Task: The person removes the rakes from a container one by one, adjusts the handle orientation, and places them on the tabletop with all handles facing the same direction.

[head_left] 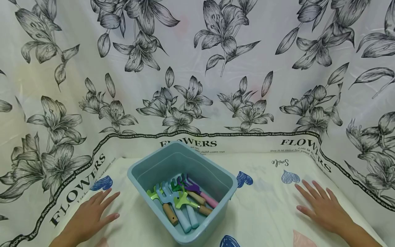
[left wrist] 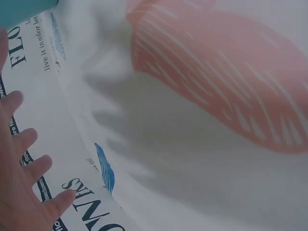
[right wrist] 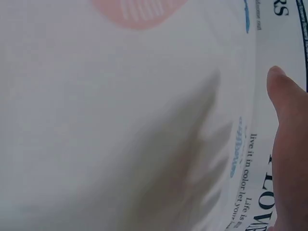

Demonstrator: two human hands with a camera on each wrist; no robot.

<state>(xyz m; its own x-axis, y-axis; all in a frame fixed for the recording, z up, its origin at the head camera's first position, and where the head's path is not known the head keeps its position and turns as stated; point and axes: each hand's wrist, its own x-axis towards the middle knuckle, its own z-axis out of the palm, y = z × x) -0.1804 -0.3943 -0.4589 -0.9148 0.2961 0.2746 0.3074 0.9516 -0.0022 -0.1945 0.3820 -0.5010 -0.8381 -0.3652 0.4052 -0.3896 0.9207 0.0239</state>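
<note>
My left hand [head_left: 89,216] is held to the left of a blue-grey plastic bin [head_left: 228,178], fingers spread and nothing in them. On the far right my right hand [head_left: 324,209] is likewise spread and holds nothing. Inside the bin lie several small garden hand forks in a loose pile: a light blue fork [head_left: 174,202], a lime green fork [head_left: 185,199] with a wooden handle, and a purple fork [head_left: 192,186] with a pink handle. A darker green fork is partly buried under them. Shadows of the fingers fall on the cloth in both wrist views.
A pale cloth [head_left: 262,219] with blue and pink hearts covers the surface under the bin. Behind and at both sides hangs a white curtain [head_left: 197,113] with black lily prints and a lettered border. A corner of the bin [left wrist: 24,9] shows in the left wrist view.
</note>
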